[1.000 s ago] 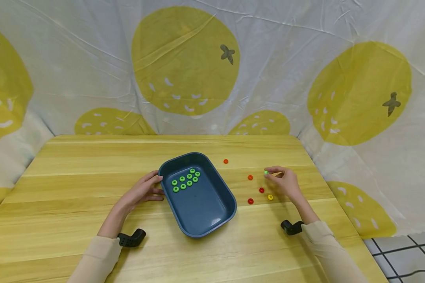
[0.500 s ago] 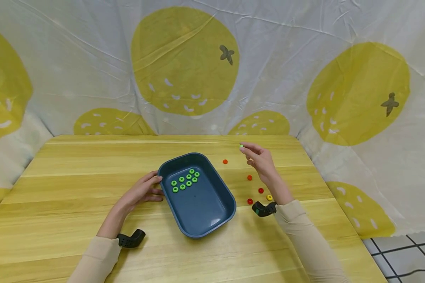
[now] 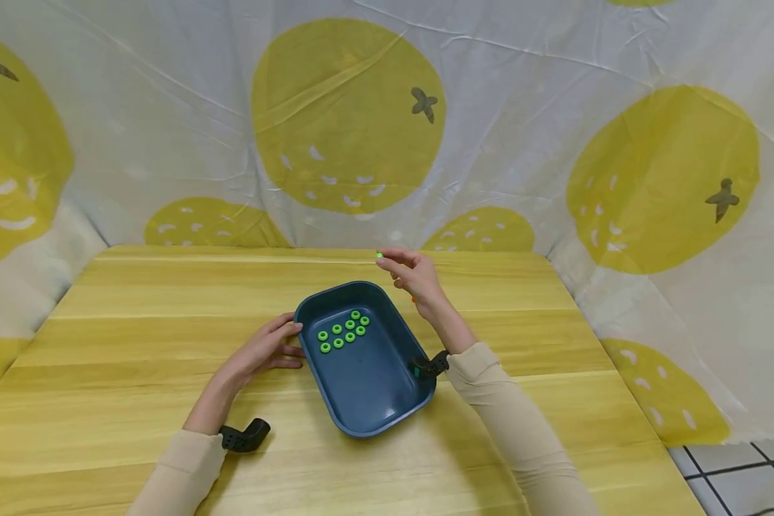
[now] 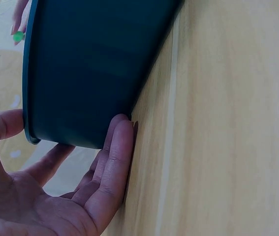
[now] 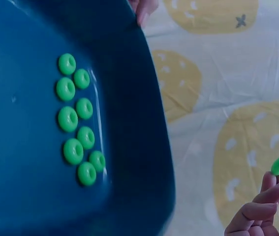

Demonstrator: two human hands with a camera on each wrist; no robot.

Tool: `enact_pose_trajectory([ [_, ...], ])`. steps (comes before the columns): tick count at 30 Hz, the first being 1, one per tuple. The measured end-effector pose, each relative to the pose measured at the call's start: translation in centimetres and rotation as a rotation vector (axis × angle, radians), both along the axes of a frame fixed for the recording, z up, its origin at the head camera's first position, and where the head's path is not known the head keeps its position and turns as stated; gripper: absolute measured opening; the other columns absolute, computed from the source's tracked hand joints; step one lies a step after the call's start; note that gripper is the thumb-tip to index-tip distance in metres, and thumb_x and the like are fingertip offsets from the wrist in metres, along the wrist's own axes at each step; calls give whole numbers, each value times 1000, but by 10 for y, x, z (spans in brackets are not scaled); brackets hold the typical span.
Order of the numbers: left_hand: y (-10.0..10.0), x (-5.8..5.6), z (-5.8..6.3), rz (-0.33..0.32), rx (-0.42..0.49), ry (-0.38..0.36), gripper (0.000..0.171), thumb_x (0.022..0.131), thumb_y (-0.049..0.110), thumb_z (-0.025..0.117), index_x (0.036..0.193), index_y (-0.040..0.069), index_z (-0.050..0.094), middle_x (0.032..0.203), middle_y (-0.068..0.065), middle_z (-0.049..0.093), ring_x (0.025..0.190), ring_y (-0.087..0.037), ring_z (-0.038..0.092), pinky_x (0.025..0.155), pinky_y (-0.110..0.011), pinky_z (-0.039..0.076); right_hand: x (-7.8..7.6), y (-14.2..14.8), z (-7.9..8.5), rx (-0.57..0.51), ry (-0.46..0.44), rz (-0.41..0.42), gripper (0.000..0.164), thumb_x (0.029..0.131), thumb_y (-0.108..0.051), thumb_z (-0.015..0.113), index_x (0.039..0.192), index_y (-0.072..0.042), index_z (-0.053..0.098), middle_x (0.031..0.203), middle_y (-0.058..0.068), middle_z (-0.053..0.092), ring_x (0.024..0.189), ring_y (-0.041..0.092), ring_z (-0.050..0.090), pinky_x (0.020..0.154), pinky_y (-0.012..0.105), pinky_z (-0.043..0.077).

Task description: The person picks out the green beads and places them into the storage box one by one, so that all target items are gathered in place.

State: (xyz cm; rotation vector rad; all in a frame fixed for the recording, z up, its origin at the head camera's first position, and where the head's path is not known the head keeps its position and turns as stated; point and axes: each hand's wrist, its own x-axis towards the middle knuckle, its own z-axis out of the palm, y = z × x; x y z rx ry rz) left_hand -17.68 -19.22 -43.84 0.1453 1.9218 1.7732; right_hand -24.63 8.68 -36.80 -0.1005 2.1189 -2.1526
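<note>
A dark blue plastic tub (image 3: 369, 401) stands on the wooden table, with several green ring-shaped beads (image 3: 350, 337) lying in two rough rows on its floor. My left hand (image 3: 267, 349) holds the tub at its far left corner; in the left wrist view the thumb touches the rim and the other fingers lie against the outer wall. Beyond the tub's far end, my right hand (image 3: 416, 276) pinches one more green bead (image 5: 278, 166) between thumb and index finger, raised above the table.
An orange bead (image 3: 414, 299) shows partly behind the right hand. A sliver of yellow bead (image 3: 500, 365) peeks past the right sleeve, which hides the table there. A cloth with yellow fruit prints (image 3: 348, 115) hangs behind the table.
Carrying the green bead, my right hand has moved left and away from me, from beside the loose beads to beyond the tub's far end. The left hand keeps its place on the tub.
</note>
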Motion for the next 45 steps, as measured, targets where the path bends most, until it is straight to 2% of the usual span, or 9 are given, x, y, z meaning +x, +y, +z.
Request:
enact_pose_trajectory([
  [8,1,-1,-1,-8,-3,-1,62,100,37,39,149,5,17,144,-29,33,96,-20,66,86,-41,56,-1,-21,-11,-15,-29,38,34,86,-16,68,116,0,64,79,-7,59,61,12,39,53,23,31],
  [14,0,-1,-2,-12,6,1,62,100,37,39,149,4,16,145,-30,32,97,-20,66,86,-41,56,-1,-37,-23,89,34,94,31,84,-16,70,111,-1,67,83,-6,64,66,21,44,53,21,34],
  [17,-1,-1,-1,-17,9,0,63,100,37,39,149,4,15,144,-30,31,97,-20,66,87,-42,55,-1,-44,-29,217,100,145,28,83,-17,71,108,-4,70,88,0,68,73,20,53,56,19,41],
  [22,-1,-1,0,-18,8,-7,64,100,37,38,150,5,14,146,-29,30,98,-20,65,87,-42,55,-3,-57,-37,568,272,275,22,81,-16,73,101,-7,72,90,9,71,74,12,61,62,15,48],
  [27,-2,-1,1,-16,6,-10,63,101,36,38,150,5,13,145,-30,29,97,-20,65,87,-42,55,-1,-66,-42,959,391,359,20,83,-19,72,102,-14,72,94,1,70,83,11,63,69,19,51],
  [30,-1,-1,1,-16,5,-15,64,100,37,39,150,5,13,146,-30,29,97,-19,65,87,-41,55,2,-68,-45,1116,438,383,19,84,-21,70,103,-16,71,98,-1,69,88,11,63,73,21,52],
  [36,-1,0,2,-15,1,-10,64,100,37,39,150,5,14,145,-30,31,96,-19,66,87,-41,55,7,-71,-49,1266,505,396,18,87,-19,67,104,-16,71,99,1,65,87,12,61,70,22,53],
  [45,-1,0,1,-13,3,-10,64,100,38,39,150,6,15,146,-29,30,96,-18,66,87,-41,55,6,-74,-55,1316,518,413,18,86,-20,68,103,-16,72,99,0,67,86,12,62,66,23,54],
])
